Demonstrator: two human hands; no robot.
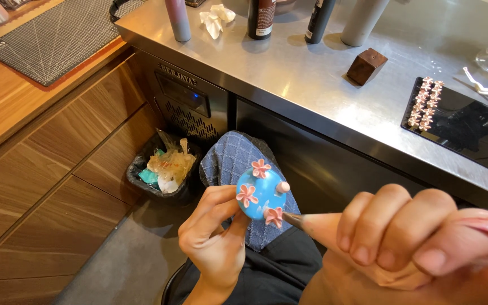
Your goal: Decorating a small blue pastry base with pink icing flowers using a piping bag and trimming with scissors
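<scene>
Right hand (419, 237) blurs, hiding its tool's (296, 220) handle.

Ahead of you runs a brushed stainless-steel table (334, 96) with a dark cabinet front below, catching soft overhead light. To your left stands a warm brown wooden drawer unit (46, 186) topped by a grey gridded cutting mat (52, 39). Below lies grey floor (125, 265).

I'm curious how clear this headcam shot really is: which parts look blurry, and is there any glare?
Head view: the right hand, close to the lens, is soft and oversized, and the tool it holds is blurred; the left hand and the blue ball with pink flowers are sharp; the steel counter shows broad pale sheen and bottle shadows; edges bow slightly.
</scene>
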